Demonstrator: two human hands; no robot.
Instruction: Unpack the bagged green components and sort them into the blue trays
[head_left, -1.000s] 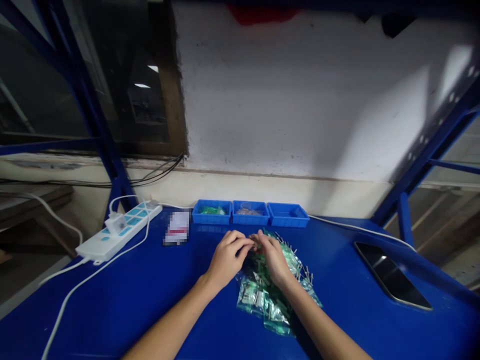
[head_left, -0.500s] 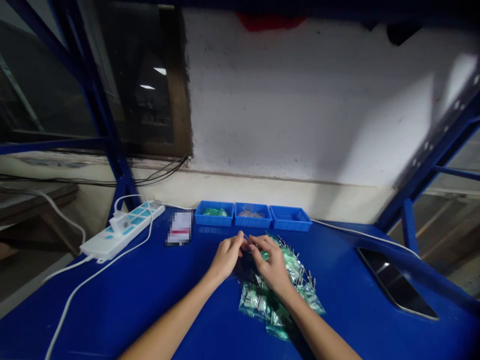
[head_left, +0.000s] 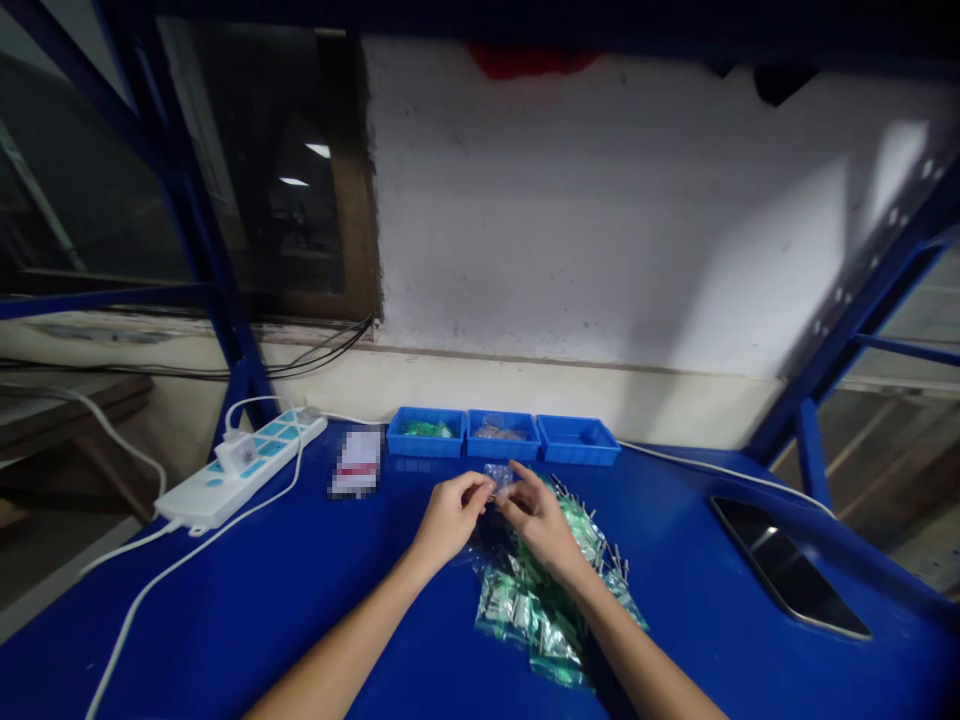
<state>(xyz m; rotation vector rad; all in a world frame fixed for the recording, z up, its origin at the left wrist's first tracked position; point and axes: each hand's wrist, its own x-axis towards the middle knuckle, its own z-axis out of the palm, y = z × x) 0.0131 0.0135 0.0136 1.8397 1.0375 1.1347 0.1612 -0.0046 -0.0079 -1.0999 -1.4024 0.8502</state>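
Note:
Between my two hands is a small clear plastic bag (head_left: 497,474), raised a little over the blue table. My left hand (head_left: 453,515) pinches its left side with thumb and forefinger. On the other side my right hand (head_left: 536,515) grips it between thumb and fingers, the forefinger pointing up. What the bag contains is too small to make out. Under and beside my right hand lies a pile of green-tinted clear bags (head_left: 559,630) with metal pins or screws in and around them; my right forearm hides part of it.
Three blue bins stand along the back: a left bin (head_left: 425,450) with green packets, a middle bin (head_left: 502,452) with small clear packets, and a right bin (head_left: 577,456). A white power strip (head_left: 217,500) with cables lies left, a blurred card (head_left: 356,465) near it, a black phone or tablet (head_left: 787,570) right.
The clear bag now shows between my fingertips, where before it was mostly hidden. My right forefinger has lifted, and both hands sit slightly lower in view.

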